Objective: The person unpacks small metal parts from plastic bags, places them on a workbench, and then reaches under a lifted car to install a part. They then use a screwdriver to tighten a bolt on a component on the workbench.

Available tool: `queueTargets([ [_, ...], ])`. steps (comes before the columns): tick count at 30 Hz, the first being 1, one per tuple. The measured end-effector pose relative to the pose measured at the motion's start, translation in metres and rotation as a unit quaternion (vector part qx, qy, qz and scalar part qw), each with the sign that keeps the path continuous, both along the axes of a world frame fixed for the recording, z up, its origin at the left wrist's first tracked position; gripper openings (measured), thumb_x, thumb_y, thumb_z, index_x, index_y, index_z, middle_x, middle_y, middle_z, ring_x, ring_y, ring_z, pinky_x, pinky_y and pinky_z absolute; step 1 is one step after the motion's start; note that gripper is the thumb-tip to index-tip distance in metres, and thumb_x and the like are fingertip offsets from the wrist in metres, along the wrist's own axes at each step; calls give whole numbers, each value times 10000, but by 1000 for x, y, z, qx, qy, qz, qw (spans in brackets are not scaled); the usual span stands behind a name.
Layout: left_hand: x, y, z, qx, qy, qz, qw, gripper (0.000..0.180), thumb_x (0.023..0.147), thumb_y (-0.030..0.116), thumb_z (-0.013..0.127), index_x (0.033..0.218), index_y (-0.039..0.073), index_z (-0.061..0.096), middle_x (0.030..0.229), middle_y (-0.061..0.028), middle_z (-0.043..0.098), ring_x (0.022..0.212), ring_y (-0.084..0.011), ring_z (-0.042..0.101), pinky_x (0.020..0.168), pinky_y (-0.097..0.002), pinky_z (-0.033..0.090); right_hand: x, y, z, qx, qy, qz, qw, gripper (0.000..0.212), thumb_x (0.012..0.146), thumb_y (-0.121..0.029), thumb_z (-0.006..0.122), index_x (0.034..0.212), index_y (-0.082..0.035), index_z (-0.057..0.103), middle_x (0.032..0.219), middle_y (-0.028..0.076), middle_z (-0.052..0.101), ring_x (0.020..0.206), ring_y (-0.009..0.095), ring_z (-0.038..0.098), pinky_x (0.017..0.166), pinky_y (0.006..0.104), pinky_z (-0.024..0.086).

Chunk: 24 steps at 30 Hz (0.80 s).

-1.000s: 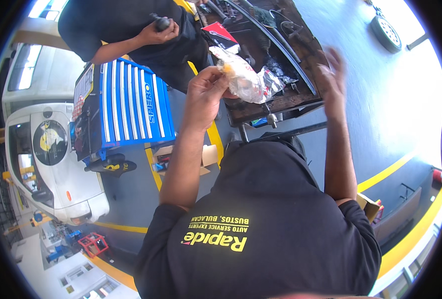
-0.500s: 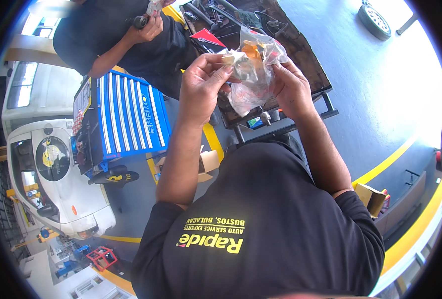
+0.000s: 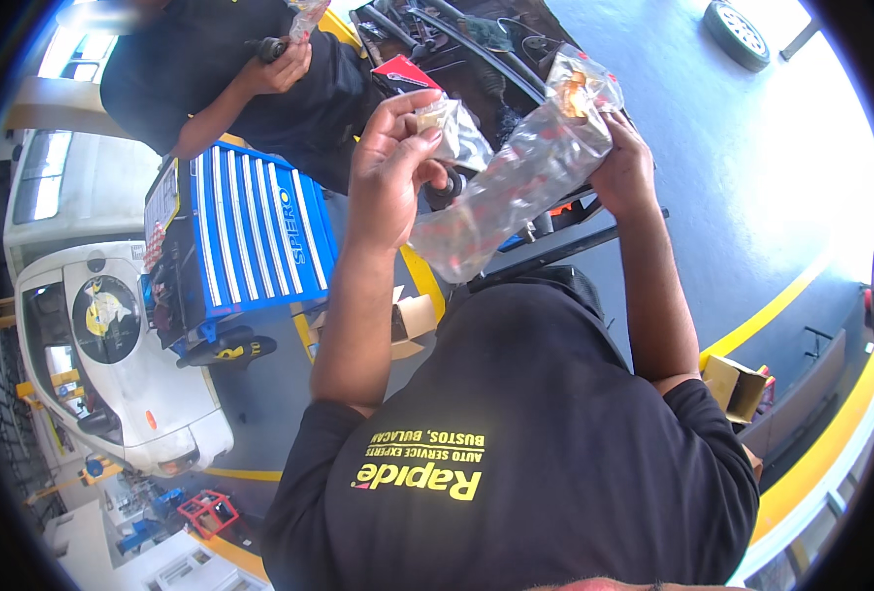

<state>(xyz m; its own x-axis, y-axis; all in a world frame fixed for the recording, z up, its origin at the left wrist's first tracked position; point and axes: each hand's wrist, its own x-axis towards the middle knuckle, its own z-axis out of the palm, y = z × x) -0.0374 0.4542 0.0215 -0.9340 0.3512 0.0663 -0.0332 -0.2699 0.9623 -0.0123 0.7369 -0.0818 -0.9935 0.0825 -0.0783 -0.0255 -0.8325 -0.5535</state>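
Note:
My left hand [image 3: 392,163] is closed, with a small clear packet [image 3: 463,140] pinched between thumb and fingers. A dark rounded part [image 3: 446,187] shows just below those fingers; whether they grip it, I cannot tell. In my right hand [image 3: 624,167] is the upper end of a long clear plastic bag [image 3: 516,187] with faint red print. Something orange-brown and crumpled [image 3: 575,96] shows at its top. The bag slants down to the left, its lower end hanging below my left hand. Both hands are over the near side of a dark work cart [image 3: 530,84].
Bars, tools and a red box [image 3: 404,75] lie on the cart. A co-worker [image 3: 200,84] at the far left holds a dark cylindrical part [image 3: 271,47]. A blue drawer cabinet [image 3: 259,231], white vehicle [image 3: 122,345], cardboard boxes [image 3: 414,320] and a wheel [image 3: 737,34] stand around.
My hands have moved apart, the right one shifting right with the bag. The bag now stretches out long, and the small packet is separate from it in my left hand.

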Motion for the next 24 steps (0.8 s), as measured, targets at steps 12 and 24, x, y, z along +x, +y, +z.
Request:
queueTargets([
  [12, 19, -28, -55, -68, -65, 45, 995, 316, 1014, 184, 708, 1291, 47, 643, 987, -23, 703, 817, -43, 644, 692, -192, 502, 0, 166, -104, 703, -148, -456, 525, 282, 1051, -112, 535, 1317, -28, 582, 1152, 203, 686, 1008, 362, 704, 898, 439, 546],
  [24, 21, -27, -63, -26, -99, 66, 993, 221, 1027, 151, 681, 1216, 42, 649, 996, -39, 703, 833, -67, 665, 718, -215, 527, -47, 168, -19, 257, 27, -503, 825, 413, 1004, -1, 579, 1327, 61, 328, 1302, 280, 540, 1093, 346, 686, 788, 438, 641],
])
